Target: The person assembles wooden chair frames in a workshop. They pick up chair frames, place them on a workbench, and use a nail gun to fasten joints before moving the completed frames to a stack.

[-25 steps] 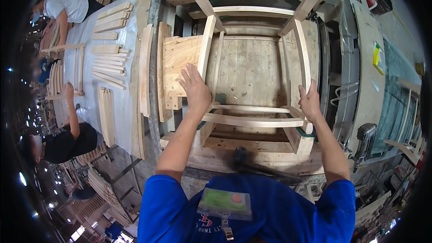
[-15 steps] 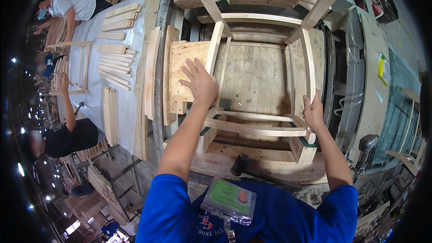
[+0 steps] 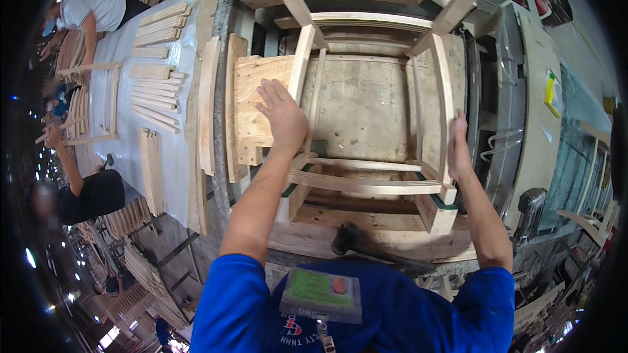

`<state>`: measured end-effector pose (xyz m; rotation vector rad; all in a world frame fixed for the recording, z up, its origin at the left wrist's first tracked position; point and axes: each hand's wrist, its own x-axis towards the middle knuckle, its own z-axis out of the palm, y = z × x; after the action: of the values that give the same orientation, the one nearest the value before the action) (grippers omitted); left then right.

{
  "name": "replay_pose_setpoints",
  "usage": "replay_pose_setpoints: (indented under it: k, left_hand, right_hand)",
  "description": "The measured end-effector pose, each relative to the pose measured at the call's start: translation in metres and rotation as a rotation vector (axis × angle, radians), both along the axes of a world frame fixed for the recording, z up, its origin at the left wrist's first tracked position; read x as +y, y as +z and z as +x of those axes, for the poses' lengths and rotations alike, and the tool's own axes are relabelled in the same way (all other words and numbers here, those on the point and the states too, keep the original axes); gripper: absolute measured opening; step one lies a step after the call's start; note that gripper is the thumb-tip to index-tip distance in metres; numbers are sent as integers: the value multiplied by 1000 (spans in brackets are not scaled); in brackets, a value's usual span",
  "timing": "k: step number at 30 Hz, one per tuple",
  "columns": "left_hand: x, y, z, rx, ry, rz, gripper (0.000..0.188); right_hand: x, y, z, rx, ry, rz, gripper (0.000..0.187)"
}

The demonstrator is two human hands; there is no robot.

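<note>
A pale wooden chair frame (image 3: pixel 366 185) lies in a wooden clamping bench (image 3: pixel 392 219), its long legs running away from me. My left hand (image 3: pixel 285 121) rests at the frame's left side rail, fingers stretched out over a plywood block (image 3: pixel 250 101) beside it. Along the outer face of the right side rail, my right hand (image 3: pixel 460 150) is held flat and upright with its fingers extended. Neither hand grasps anything. Whether the right palm presses on the rail cannot be made out.
A black mallet (image 3: pixel 345 238) lies on the bench's near edge. To the left, a plastic-covered table (image 3: pixel 118 150) carries several wooden sticks (image 3: pixel 155 98). Two co-workers, one in a white shirt (image 3: pixel 93 12) and one in black (image 3: pixel 98 197), work beyond it. A greenish glassy panel (image 3: pixel 569 163) is on the right.
My right hand has loosened from the right rail and turned flat against its outer side. The spread fingers of my left hand have drawn closer together. The whole view has shifted slightly.
</note>
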<state>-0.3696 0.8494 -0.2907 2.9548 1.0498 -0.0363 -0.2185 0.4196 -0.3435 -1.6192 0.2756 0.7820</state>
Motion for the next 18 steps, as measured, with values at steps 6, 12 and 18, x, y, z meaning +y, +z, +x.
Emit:
replay_pose_setpoints:
  k: [6, 12, 18]
  left_hand:
    - [-5, 9, 13, -32, -19, -55, 93]
    - [-6, 16, -1, 19, 6, -32, 86]
    - [-8, 20, 4, -25, -12, -37, 87]
  right_hand:
    - [9, 20, -13, -121, 21, 64, 81]
    - [-115, 162, -68, -837, 302, -1025, 44]
    - [-217, 196, -143, -306, 343, -1693, 30]
